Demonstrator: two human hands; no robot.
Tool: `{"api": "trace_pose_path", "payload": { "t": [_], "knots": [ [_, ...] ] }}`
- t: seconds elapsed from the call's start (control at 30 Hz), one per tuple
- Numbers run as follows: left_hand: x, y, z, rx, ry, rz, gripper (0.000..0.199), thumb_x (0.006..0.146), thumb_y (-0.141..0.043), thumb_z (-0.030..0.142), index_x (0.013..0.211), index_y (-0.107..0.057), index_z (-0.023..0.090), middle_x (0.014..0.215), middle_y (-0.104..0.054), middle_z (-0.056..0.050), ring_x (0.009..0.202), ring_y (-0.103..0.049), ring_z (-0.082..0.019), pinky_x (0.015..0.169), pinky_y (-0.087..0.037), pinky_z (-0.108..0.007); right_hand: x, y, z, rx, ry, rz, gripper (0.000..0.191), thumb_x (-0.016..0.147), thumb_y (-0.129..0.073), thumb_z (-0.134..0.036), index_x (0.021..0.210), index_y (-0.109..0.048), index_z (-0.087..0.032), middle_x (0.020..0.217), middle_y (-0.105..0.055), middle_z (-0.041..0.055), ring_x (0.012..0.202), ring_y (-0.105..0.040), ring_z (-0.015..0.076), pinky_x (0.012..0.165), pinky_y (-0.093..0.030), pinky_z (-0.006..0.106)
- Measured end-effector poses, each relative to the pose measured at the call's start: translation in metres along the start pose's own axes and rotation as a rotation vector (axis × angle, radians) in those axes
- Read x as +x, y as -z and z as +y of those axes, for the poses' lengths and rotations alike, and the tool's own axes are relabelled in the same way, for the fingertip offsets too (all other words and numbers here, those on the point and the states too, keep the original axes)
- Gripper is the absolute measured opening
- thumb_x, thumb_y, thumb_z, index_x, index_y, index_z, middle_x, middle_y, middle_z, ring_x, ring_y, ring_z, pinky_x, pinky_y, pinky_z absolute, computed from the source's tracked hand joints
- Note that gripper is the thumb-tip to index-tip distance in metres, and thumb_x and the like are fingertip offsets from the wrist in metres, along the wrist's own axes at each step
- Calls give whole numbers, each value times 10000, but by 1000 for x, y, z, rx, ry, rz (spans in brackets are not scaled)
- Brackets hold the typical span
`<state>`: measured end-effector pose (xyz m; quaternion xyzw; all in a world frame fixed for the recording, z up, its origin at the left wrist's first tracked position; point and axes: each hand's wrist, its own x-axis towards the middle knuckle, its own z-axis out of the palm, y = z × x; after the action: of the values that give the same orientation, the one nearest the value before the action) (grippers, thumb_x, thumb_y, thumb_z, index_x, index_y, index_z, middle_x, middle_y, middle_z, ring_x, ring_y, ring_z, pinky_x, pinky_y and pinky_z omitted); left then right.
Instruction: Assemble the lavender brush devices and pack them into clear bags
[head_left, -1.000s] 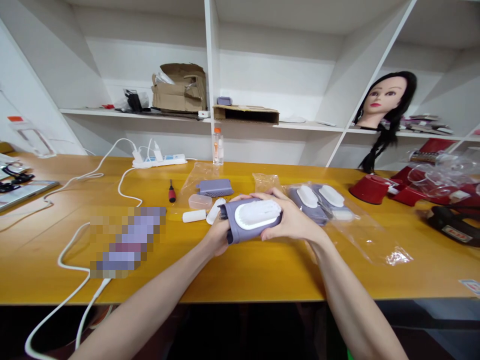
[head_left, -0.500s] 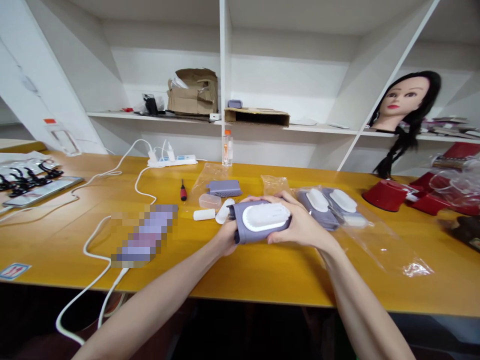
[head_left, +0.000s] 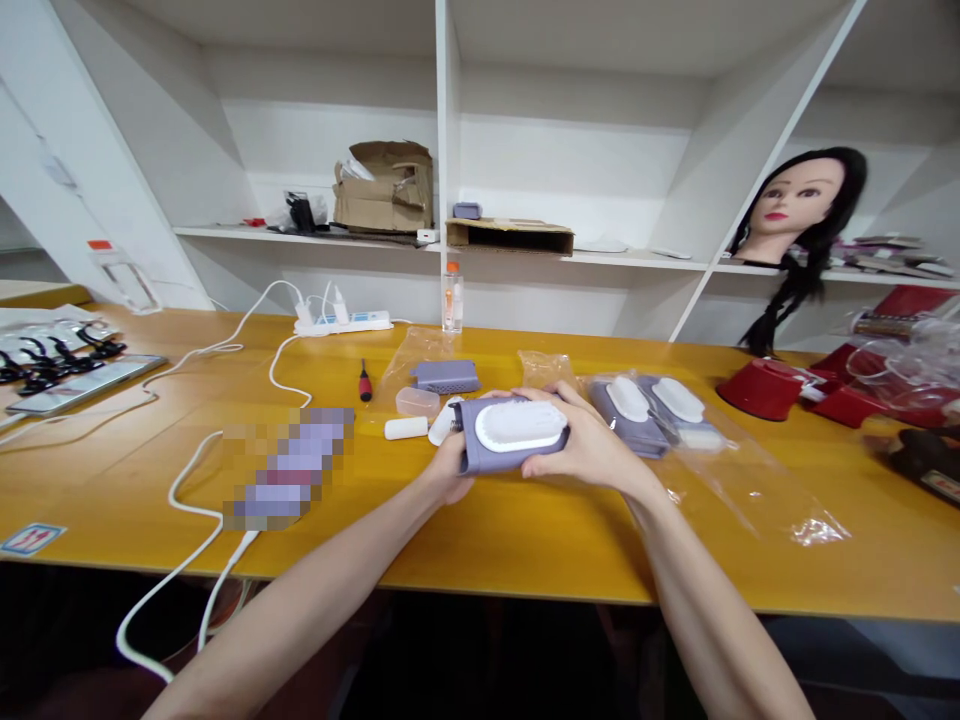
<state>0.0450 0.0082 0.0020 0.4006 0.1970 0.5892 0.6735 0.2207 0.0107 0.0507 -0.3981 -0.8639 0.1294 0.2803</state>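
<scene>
Between my hands is a purple-grey boxy device with a white oval brush-like pad facing up. My right hand wraps round its right end, thumb at the near side and fingers over the far side. My left hand grips the left end from below, its fingers mostly hidden behind the device. Just beyond lie a purple-grey perforated part, a clear plastic cup, a white bar and a white oval piece partly covered by the device.
Two similar devices, a nearer one and another, lie at right with clear plastic bags. A red-and-black screwdriver, a power strip, a blurred-out phone-like item with white cables, and a red stand are on the table.
The device has shifted slightly left and tilted a little, and the dark left end shows less. Both hands keep hold of it. The whole view has moved slightly.
</scene>
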Motion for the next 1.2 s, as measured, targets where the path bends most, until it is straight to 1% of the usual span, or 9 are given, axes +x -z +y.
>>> {"api": "trace_pose_path", "payload": {
  "t": [0.13, 0.23, 0.33, 0.67, 0.8, 0.9, 1.0, 1.1, 1.2],
  "knots": [
    [9, 12, 5, -14, -9, -50, 419, 619, -571, 229, 1031, -621, 177, 1087, -662, -56, 1118, -534, -280, 971, -392, -400, 1, -2, -5, 11, -76, 9, 962, 505, -775, -510, 1348, -354, -321, 1204, -428, 76, 1061, -504, 279, 917, -400, 439],
    [17, 22, 12, -41, -4, -95, 424, 629, -561, 225, 1045, -619, 170, 1076, -667, -60, 1114, -538, -284, 980, -385, -406, 2, 3, -5, 64, -91, 0, 1030, 501, -795, -412, 1383, -276, -300, 1353, -329, 91, 1216, -388, 301, 996, -330, 453],
    [22, 30, 14, -92, 24, -18, 353, 663, -547, 264, 986, -642, 158, 1038, -681, -67, 1109, -544, -279, 978, -389, -396, 0, 10, -3, 137, -100, 9, 997, 535, -782, -363, 1384, -262, -294, 1426, -283, 80, 1288, -304, 295, 1026, -297, 451],
    [24, 44, 14, -77, 64, 163, 268, 699, -547, 337, 893, -651, 184, 851, -709, -36, 914, -632, -253, 778, -499, -355, -1, 4, -1, 156, -112, 45, 894, 484, -799, -382, 1274, -409, -233, 1284, -470, 83, 1160, -449, 281, 979, -357, 431],
    [17, 37, 28, -115, 92, -27, 429, 713, -518, 482, 1029, -609, 206, 1002, -676, -70, 953, -607, -289, 752, -506, -431, 2, 1, 0, 348, -188, 111, 781, 527, -786, -391, 1214, -456, -219, 1194, -536, 81, 1028, -535, 251, 843, -454, 378],
    [15, 23, 29, -111, 67, -191, 594, 666, -529, 632, 1068, -578, 198, 1096, -633, -110, 1056, -555, -310, 820, -480, -468, 7, -10, 2, 587, -339, 84, 654, 654, -683, -472, 1192, -455, -178, 993, -617, 86, 671, -590, 162, 566, -478, 296],
    [17, 9, 16, -71, -65, -13, 576, 612, -667, 553, 1061, -569, 205, 1078, -643, -81, 1109, -530, -275, 887, -458, -402, 11, -25, 1, 622, -416, 13, 618, 653, -678, -480, 1148, -488, -163, 905, -637, 72, 523, -534, 113, 481, -436, 268],
    [21, 3, 4, -96, -162, 270, 429, 651, -700, 373, 1036, -578, 228, 1013, -669, -26, 1084, -555, -225, 927, -435, -349, 13, -38, -4, 526, -403, 25, 629, 579, -743, -413, 1115, -520, -172, 989, -631, 74, 747, -599, 175, 623, -478, 292],
    [22, 4, 2, -118, -231, 353, 338, 666, -681, 345, 976, -610, 233, 931, -689, -2, 1025, -591, -206, 930, -432, -328, 14, -43, -11, 462, -392, 22, 686, 555, -755, -381, 1151, -497, -159, 1035, -617, 83, 877, -588, 219, 713, -477, 331]
  ]
}}
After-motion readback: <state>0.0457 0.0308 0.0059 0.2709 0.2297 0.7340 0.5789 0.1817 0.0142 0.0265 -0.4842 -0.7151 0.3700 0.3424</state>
